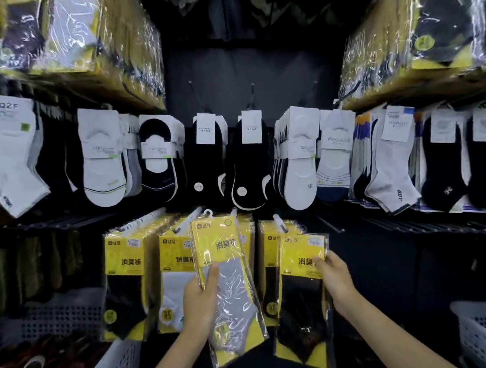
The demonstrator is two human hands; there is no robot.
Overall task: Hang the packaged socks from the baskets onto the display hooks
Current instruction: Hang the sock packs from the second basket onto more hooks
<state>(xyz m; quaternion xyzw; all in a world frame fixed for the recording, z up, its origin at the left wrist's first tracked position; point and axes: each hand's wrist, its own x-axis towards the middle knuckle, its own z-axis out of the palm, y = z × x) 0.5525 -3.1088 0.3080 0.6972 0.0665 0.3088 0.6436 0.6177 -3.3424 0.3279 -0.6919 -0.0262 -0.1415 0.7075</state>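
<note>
Two packs up, centre frame: left hand [198,301] clamps fingers round the grey pack [225,241], and right hand [334,274] pinches the black pack [301,307] just beside it. One basket [119,364] lower left, a second basket [480,331] lower right.

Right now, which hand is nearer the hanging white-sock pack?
Left. The left hand, gripping the grey-sock pack, is beside the white-sock pack; the right hand grips a black-sock pack farther right.

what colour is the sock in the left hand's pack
Grey, in the yellow-carded pack in the left hand; head view.
</note>
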